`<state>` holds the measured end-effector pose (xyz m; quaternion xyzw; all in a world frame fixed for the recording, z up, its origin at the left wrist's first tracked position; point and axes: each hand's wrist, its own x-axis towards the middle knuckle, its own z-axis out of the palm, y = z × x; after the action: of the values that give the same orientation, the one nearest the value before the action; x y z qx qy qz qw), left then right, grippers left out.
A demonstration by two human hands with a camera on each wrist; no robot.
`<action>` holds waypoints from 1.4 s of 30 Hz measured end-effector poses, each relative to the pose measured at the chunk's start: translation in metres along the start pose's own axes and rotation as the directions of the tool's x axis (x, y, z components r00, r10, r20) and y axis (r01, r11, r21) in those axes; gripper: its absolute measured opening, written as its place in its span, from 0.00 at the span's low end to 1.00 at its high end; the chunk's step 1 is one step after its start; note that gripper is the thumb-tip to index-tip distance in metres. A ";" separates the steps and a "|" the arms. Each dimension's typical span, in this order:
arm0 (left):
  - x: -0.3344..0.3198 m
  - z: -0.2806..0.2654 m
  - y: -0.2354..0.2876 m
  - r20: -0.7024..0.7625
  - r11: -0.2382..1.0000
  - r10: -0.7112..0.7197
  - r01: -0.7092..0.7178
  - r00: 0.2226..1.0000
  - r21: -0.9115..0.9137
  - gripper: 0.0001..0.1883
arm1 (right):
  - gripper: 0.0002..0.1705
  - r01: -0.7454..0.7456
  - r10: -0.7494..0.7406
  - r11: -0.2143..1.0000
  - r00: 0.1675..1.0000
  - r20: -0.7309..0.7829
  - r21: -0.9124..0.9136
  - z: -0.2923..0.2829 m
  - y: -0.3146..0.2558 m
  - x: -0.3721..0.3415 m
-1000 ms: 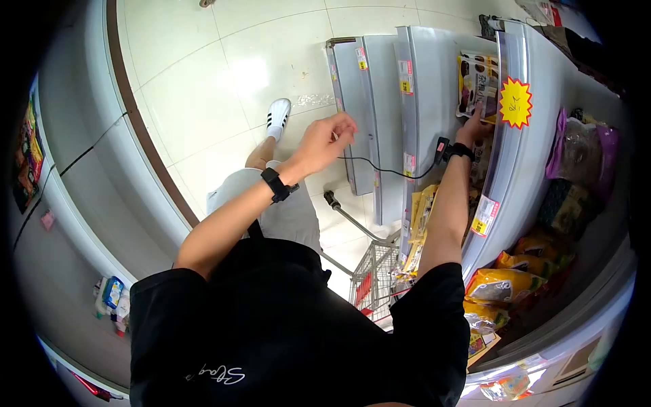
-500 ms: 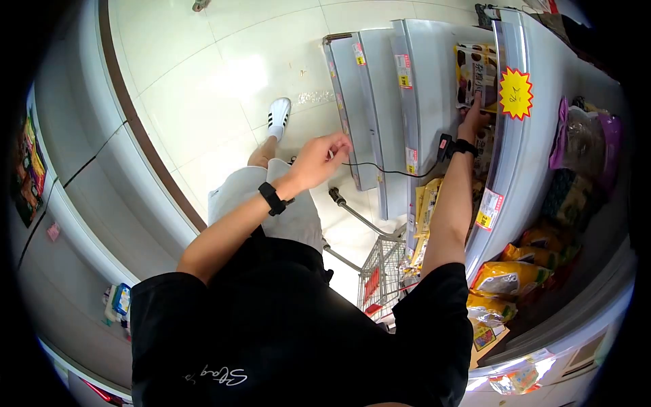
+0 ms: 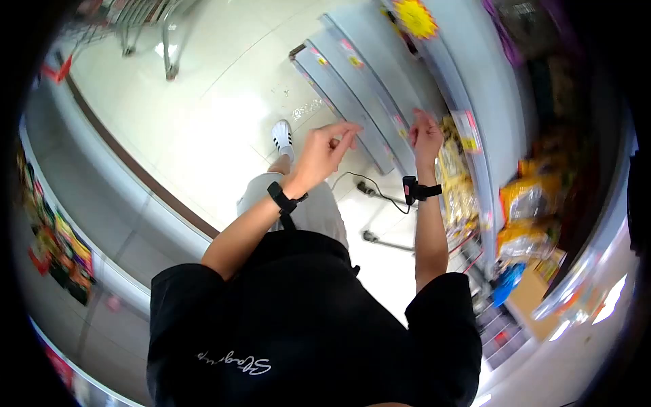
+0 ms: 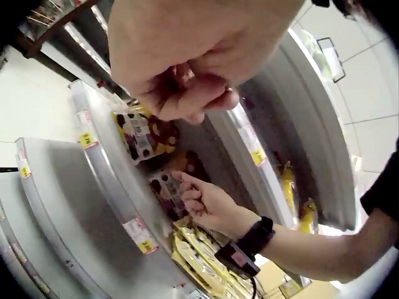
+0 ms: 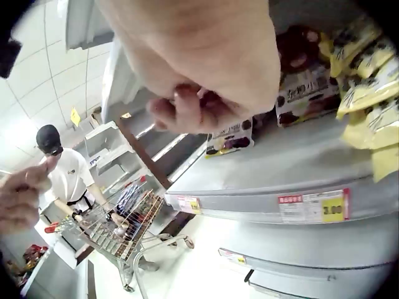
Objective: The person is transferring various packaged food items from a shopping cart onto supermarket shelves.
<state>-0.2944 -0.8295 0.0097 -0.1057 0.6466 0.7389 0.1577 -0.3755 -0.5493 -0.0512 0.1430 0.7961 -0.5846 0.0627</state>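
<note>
In the head view, my left hand [image 3: 324, 154] hangs in front of my body, fingers loosely curled, holding nothing. My right hand [image 3: 426, 139] is at the shelf edge, also loosely curled and empty. The left wrist view shows the right hand [image 4: 212, 207] in front of dark-and-white food packs [image 4: 144, 134] and beside yellow packs [image 4: 202, 255] on a shelf. In the right wrist view, white-and-brown packs [image 5: 308, 93] lie on the shelf behind the right hand [image 5: 199, 68].
A person [image 5: 68, 177] in a white shirt and dark cap stands behind a loaded shopping cart [image 5: 128, 227]. Lower shelf tiers [image 3: 352, 102] jut out beside the floor. Another cart [image 3: 502, 332] stands near my right side. A cable runs to the right wrist camera.
My right hand has come away from the packs inside the shelf, back towards its front edge, with nothing in it. The head view has shifted, and a cart now shows at its upper left.
</note>
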 end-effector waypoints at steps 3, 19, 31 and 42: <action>-0.002 0.022 0.013 0.061 0.976 0.203 -0.206 0.977 0.064 0.10 | 0.13 -0.170 0.191 0.961 0.978 0.078 -0.219 -0.020 -0.030 -0.079; -0.191 0.235 -0.050 0.686 0.768 0.325 -0.605 0.651 0.210 0.17 | 0.26 0.011 0.050 0.997 0.596 -0.801 0.071 -0.173 0.064 -0.551; -0.414 0.392 -0.117 0.980 0.706 0.181 -0.704 0.080 -0.073 0.12 | 0.29 -0.039 0.249 0.968 0.020 -0.968 0.248 -0.175 0.126 -0.864; -0.446 0.643 -0.260 0.969 0.122 0.023 -0.962 -0.245 -0.246 0.44 | 0.23 -0.261 0.343 0.921 0.186 -0.921 0.290 -0.281 0.208 -0.965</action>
<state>0.2461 -0.2066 0.0218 0.7883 0.5607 0.2307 0.1047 0.6242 -0.3739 0.1035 0.6232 0.6027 -0.3776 -0.3253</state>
